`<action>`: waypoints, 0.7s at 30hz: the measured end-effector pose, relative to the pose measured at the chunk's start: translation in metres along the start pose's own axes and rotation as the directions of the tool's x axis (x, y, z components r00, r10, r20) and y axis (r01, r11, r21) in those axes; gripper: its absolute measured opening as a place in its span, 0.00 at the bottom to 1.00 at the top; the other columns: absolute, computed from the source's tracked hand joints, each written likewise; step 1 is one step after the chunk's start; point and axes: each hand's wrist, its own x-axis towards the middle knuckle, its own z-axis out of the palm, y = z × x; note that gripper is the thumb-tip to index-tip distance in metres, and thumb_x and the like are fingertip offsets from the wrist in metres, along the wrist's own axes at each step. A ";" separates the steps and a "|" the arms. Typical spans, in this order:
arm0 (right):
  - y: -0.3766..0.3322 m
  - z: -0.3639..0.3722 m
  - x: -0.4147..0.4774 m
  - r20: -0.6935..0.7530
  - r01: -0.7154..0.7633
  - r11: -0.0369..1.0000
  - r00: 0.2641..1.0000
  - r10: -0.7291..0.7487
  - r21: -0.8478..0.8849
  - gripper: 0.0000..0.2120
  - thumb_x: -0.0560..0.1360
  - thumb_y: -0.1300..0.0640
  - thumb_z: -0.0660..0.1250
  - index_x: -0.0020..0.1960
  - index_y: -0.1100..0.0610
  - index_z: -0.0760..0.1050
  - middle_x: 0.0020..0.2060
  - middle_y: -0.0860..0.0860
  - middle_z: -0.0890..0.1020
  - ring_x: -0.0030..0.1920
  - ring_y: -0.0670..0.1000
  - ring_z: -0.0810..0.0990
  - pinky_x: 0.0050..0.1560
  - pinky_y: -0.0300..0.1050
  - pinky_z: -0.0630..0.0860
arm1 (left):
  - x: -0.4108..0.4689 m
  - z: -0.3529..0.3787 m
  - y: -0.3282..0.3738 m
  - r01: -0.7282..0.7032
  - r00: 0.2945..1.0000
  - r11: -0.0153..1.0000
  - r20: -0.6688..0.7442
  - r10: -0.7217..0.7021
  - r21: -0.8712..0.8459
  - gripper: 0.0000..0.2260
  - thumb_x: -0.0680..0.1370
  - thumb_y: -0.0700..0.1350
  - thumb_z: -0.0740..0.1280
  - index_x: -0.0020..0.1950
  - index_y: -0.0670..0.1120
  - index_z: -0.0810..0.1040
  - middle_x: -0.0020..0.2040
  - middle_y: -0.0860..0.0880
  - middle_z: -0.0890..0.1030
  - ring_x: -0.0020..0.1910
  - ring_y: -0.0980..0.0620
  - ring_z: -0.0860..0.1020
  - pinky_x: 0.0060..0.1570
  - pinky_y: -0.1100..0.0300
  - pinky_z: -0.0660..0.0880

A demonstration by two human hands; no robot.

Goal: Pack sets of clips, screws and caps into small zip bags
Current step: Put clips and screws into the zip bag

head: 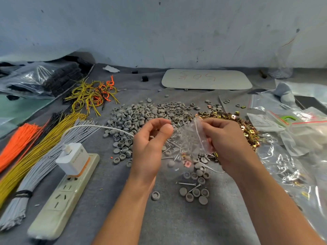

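Note:
My right hand (228, 140) pinches a small clear zip bag (192, 137) at its top edge, above the table. My left hand (152, 138) hovers just left of the bag with thumb and fingers curled close together; I cannot see anything in them. Behind both hands spreads a big heap of grey round caps (141, 115). Silver screws (172, 145) lie scattered under the hands. A heap of gold metal clips (246, 126) lies to the right. A small group of caps and two screws (194, 190) sits near the front.
A white power strip (58, 200) with a charger (72, 158) lies at the left, beside bundles of orange, yellow and grey wires (35, 149). Clear plastic bags (293, 137) pile up at the right. A pale board (207, 79) lies at the back.

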 end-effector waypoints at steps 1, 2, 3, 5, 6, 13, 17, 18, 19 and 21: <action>0.001 0.000 0.000 -0.002 -0.020 1.000 1.000 0.020 0.020 0.09 0.79 0.61 0.71 0.42 0.60 0.86 0.32 0.52 0.84 0.25 0.45 0.76 0.24 0.37 0.72 | -0.001 -0.003 0.001 -0.071 0.995 0.994 0.073 0.065 0.085 0.18 0.70 0.58 0.76 0.59 0.58 0.83 0.55 0.60 0.82 0.56 0.64 0.79 0.52 0.70 0.75; 0.002 0.000 0.000 -0.006 -0.035 0.999 0.999 0.035 0.031 0.08 0.80 0.61 0.71 0.43 0.61 0.86 0.31 0.51 0.83 0.25 0.45 0.75 0.24 0.37 0.71 | -0.002 -0.004 0.003 -0.157 0.977 0.962 0.181 0.117 0.225 0.27 0.65 0.61 0.77 0.64 0.63 0.79 0.62 0.63 0.80 0.62 0.65 0.76 0.57 0.69 0.74; 0.003 0.000 0.000 0.000 -0.046 0.998 0.999 0.046 0.045 0.08 0.80 0.61 0.71 0.44 0.62 0.85 0.29 0.50 0.82 0.25 0.44 0.75 0.24 0.37 0.71 | -0.004 -0.002 0.004 -0.239 0.945 0.902 0.300 0.130 0.360 0.37 0.61 0.63 0.79 0.70 0.68 0.73 0.68 0.65 0.75 0.67 0.65 0.73 0.63 0.66 0.72; 0.005 0.002 0.000 0.074 -0.033 0.998 0.997 0.029 0.046 0.07 0.79 0.61 0.70 0.45 0.62 0.85 0.29 0.48 0.80 0.26 0.44 0.74 0.27 0.38 0.71 | -0.007 0.006 0.003 -0.309 0.908 0.785 0.413 0.075 0.537 0.52 0.56 0.60 0.80 0.75 0.76 0.58 0.74 0.67 0.69 0.73 0.62 0.69 0.70 0.56 0.71; 0.005 0.003 -0.001 0.147 -0.020 0.999 0.989 0.013 0.046 0.07 0.79 0.61 0.70 0.46 0.61 0.86 0.30 0.49 0.81 0.27 0.44 0.75 0.28 0.38 0.71 | -0.008 0.010 0.002 -0.303 0.912 0.764 0.406 0.059 0.570 0.55 0.56 0.58 0.81 0.75 0.78 0.55 0.74 0.65 0.70 0.72 0.60 0.71 0.69 0.52 0.73; 0.006 -0.005 0.006 0.048 -0.072 0.957 0.997 0.061 0.282 0.08 0.75 0.59 0.73 0.51 0.63 0.85 0.42 0.61 0.87 0.37 0.52 0.84 0.35 0.40 0.81 | 0.002 -0.002 -0.011 -0.185 0.981 0.900 0.029 0.189 0.394 0.33 0.69 0.38 0.79 0.67 0.64 0.73 0.56 0.56 0.82 0.50 0.66 0.82 0.37 0.71 0.78; 0.014 -0.007 0.010 -0.095 0.084 0.844 0.983 -0.157 -0.530 0.13 0.77 0.67 0.70 0.44 0.50 0.86 0.43 0.48 0.88 0.36 0.46 0.85 0.37 0.39 0.83 | 0.010 -0.009 -0.008 -0.025 0.996 0.999 -0.089 0.022 -0.030 0.24 0.70 0.42 0.69 0.64 0.57 0.76 0.55 0.55 0.84 0.49 0.54 0.83 0.45 0.59 0.80; 0.014 -0.005 0.009 -0.023 0.105 0.727 0.986 -0.164 -0.679 0.13 0.77 0.65 0.70 0.45 0.48 0.86 0.45 0.46 0.87 0.36 0.43 0.84 0.36 0.35 0.80 | 0.013 -0.011 -0.008 0.004 0.996 0.996 -0.085 -0.011 -0.086 0.22 0.70 0.43 0.69 0.63 0.56 0.78 0.55 0.54 0.84 0.49 0.54 0.82 0.46 0.57 0.78; 0.015 -0.004 0.007 0.045 0.120 0.595 0.989 -0.139 -0.795 0.12 0.77 0.63 0.70 0.48 0.46 0.86 0.47 0.46 0.87 0.39 0.44 0.84 0.39 0.35 0.80 | 0.015 -0.011 -0.008 0.028 0.997 0.992 -0.074 -0.037 -0.120 0.20 0.70 0.43 0.69 0.61 0.56 0.79 0.55 0.54 0.85 0.50 0.55 0.82 0.49 0.57 0.77; 0.021 0.001 0.005 0.065 0.092 0.415 0.995 -0.079 -0.905 0.13 0.77 0.61 0.70 0.57 0.47 0.84 0.53 0.51 0.86 0.48 0.52 0.84 0.50 0.45 0.82 | 0.015 -0.013 -0.008 0.045 0.998 0.996 -0.050 -0.049 -0.079 0.16 0.70 0.44 0.69 0.54 0.59 0.82 0.52 0.56 0.85 0.50 0.60 0.83 0.50 0.61 0.77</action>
